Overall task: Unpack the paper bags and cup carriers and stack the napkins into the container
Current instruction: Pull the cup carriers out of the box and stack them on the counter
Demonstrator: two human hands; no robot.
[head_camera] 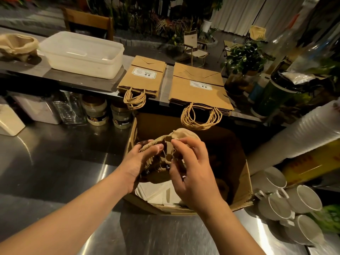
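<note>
We find both hands together over the open cardboard box at the bench's near edge. The left hand grips a nested stack of cup carriers from the left; the right hand pinches its upper edge. The stack's long axis runs away from us. The container sits far-left on the raised ledge, nearer the left hand. Napkins lie in the box below.

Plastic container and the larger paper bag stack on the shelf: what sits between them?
In the head view, the smaller paper bag stack lies between the plastic container and the larger paper bag stack, handles hanging over the shelf edge.
</note>
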